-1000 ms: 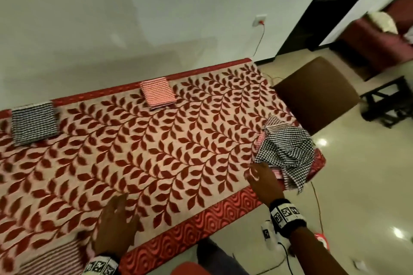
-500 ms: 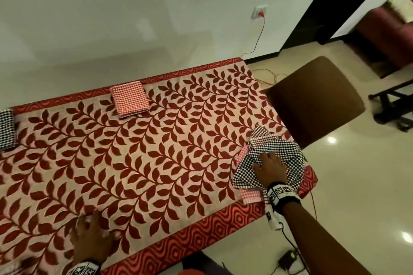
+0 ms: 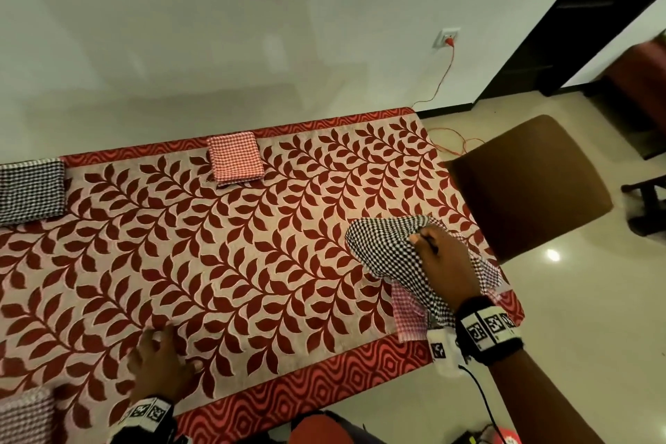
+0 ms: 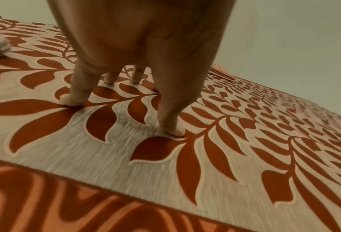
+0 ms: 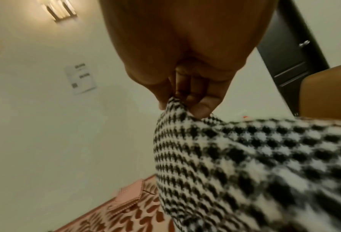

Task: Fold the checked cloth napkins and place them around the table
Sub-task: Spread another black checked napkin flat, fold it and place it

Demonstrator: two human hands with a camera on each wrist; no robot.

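Observation:
A crumpled black-and-white checked napkin (image 3: 385, 249) is raised off the right end of the table (image 3: 324, 382). My right hand (image 3: 441, 256) pinches a bunched fold of it between thumb and fingers (image 5: 203, 108). In the right wrist view the napkin (image 5: 245, 157) hangs down from the pinch. Under it lies an unfolded red checked napkin (image 3: 407, 317) at the table corner. My left hand (image 3: 162, 360) rests on the tablecloth near the front edge and holds nothing. In the left wrist view its spread fingertips (image 4: 172, 130) press the tablecloth.
Folded napkins lie around the table: a red one (image 3: 234, 162) at the far edge, a black one (image 3: 30, 189) at far left, a pink-red one (image 3: 25, 414) at the near left corner. A brown chair (image 3: 529, 184) stands at the right end. An orange cord (image 3: 447, 72) runs from the wall socket.
My right hand went from lying flat on the napkin pile to pinching the black-and-white napkin and lifting it leftward. The left hand has slid right along the tablecloth.

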